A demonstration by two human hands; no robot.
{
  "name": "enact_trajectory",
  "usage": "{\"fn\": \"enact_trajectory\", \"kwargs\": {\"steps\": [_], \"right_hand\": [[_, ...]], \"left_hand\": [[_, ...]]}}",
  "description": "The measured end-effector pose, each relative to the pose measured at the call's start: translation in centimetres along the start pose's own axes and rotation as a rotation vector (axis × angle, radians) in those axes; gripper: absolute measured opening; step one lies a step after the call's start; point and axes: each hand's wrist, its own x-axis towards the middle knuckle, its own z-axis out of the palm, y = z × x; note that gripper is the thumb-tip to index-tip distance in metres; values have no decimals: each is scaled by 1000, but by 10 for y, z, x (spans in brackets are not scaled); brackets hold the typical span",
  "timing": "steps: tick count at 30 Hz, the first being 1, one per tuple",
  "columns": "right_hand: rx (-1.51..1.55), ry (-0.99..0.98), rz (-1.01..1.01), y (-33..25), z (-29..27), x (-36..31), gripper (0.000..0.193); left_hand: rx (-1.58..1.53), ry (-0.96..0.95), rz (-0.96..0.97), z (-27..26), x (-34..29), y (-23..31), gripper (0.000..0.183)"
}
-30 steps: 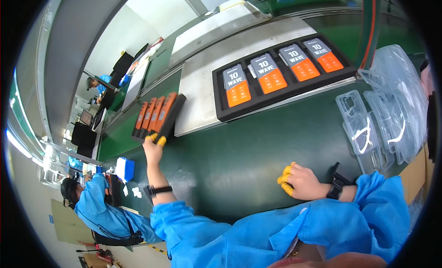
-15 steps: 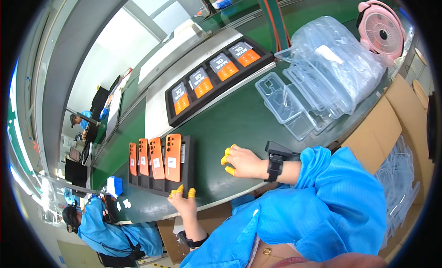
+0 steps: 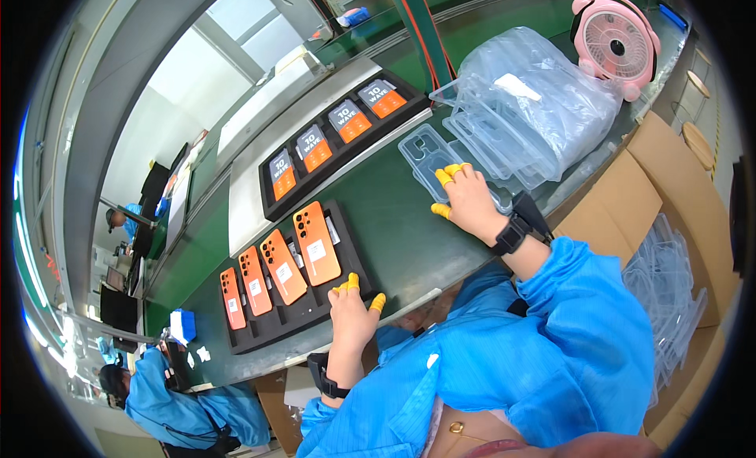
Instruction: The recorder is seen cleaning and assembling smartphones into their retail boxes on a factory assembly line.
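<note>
My left hand (image 3: 352,316), with yellow finger covers, grips the front right corner of a black slotted tray (image 3: 315,312); its fingertips lie over the edge, with the thumb at the corner. Several orange phones (image 3: 316,244) lean in the tray in a row, camera backs up, each with a white label. My right hand (image 3: 472,202), also in yellow finger covers, is open with thumb and fingers apart. It reaches over the near end of the clear plastic phone cases (image 3: 429,152); whether its fingertips touch one I cannot tell.
Behind stands a second black tray (image 3: 346,157) with grey-and-orange faced phones. A clear plastic bag (image 3: 543,103) and pink fan (image 3: 617,44) stand at the right. A cardboard box (image 3: 602,194) of clear cases is beside me. A co-worker in blue (image 3: 169,403) sits at the left.
The near tray has moved right and toward me with my left hand at its corner. My right hand has gone right and away, from the green tabletop to the clear cases. The view has shifted.
</note>
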Motion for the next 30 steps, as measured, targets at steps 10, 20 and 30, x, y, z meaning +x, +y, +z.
{"fn": "enact_trajectory", "kwargs": {"steps": [10,20,30], "right_hand": [[-15,13,-13,18,0,6,39],[-17,278,-112,24,-24,26,33],[40,123,-84,23,-14,15,29]], "left_hand": [[-119,121,276,6,22,28,28],[-253,143,257,20,24,38,22],[-549,-72,349,36,45,73,29]]}}
